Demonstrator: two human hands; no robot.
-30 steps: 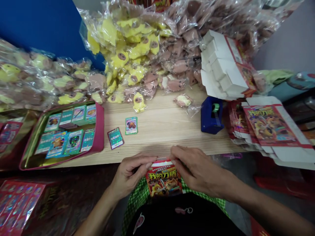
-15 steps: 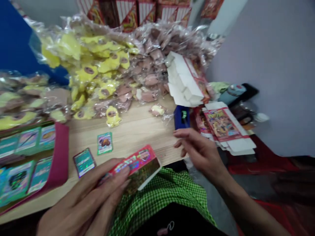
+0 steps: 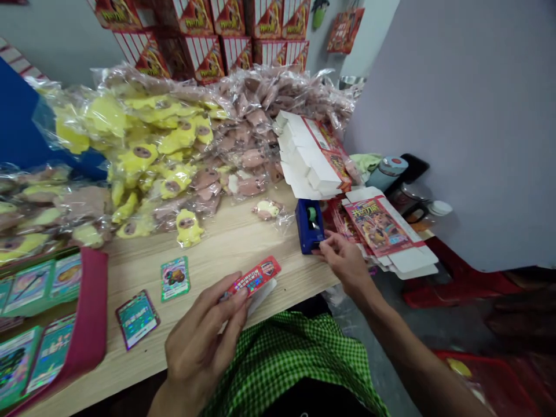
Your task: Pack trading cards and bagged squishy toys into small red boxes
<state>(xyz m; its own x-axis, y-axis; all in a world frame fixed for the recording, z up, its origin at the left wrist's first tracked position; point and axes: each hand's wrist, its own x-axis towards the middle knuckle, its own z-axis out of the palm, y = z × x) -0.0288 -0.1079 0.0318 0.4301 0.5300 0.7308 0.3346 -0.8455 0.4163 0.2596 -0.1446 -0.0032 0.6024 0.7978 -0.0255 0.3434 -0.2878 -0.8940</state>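
Observation:
My left hand [image 3: 204,336] is closed round a small red printed box [image 3: 255,279], held flat over the near edge of the wooden table [image 3: 234,243]. My right hand [image 3: 345,260] reaches out to the right and pinches at the front of a blue tape dispenser [image 3: 309,226] with a green roll. What its fingertips hold is too small to make out. Two loose cards [image 3: 175,278] lie on the table left of the box.
Clear bags of yellow and pink plush toys [image 3: 174,150] pile up at the back. Flat unfolded boxes [image 3: 377,229] lie at the right, white folded ones [image 3: 310,156] behind them. A red tray of cards [image 3: 82,324] sits at the left. Red boxes [image 3: 217,35] line the wall.
Both hands held the box in my lap; now only the left hand holds it, turned flat. The right hand moved right to the tape dispenser. The view swung right and up.

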